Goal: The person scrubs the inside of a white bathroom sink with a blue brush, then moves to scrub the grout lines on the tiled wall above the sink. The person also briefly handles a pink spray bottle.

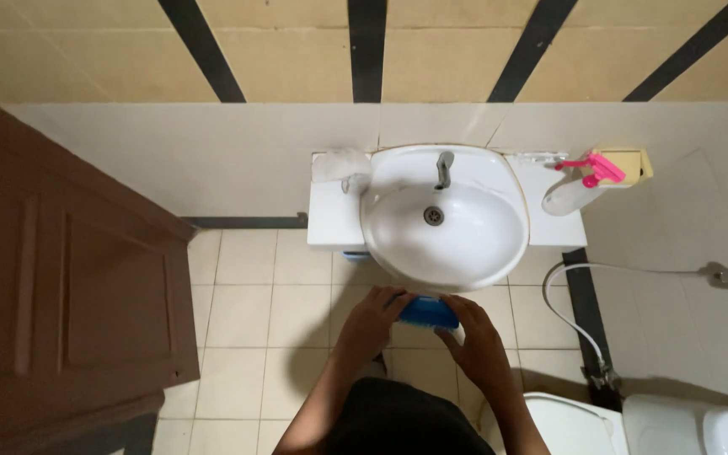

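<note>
Both forearms extend forward from the lower edge of the view and converge just below the front rim of the washbasin (444,215). The left hand (372,320) is angled inward to the right, wrist straight, fingers bent, with the fingertips touching the left end of a blue object (428,313). The right hand (475,337) is angled inward to the left, fingers curled around the right end of the same object. The grip of each hand is closed on the blue object, which is held between the two hands above the floor (271,312), just in front of the basin rim and apart from it.

The blue object is small, rounded and smooth in outline; its kind cannot be determined. A small pale part shows at its right end, against the right fingers.

The washbasin is oval, white, glossy ceramic, with a metal drain at the centre of the bowl and a metal tap (444,168) at the rear. It is set into a flat white table (334,219) fixed against the wall. A clear, crumpled plastic item (340,165) lies on the left rear corner. A translucent spray bottle (579,185) with a pink trigger lies on the right rear corner.

The floor is laid with pale square tiles. A brown panelled door (69,278) stands at left. A white hose (566,303) curves down the right wall. A white toilet (583,421) is at lower right.
</note>
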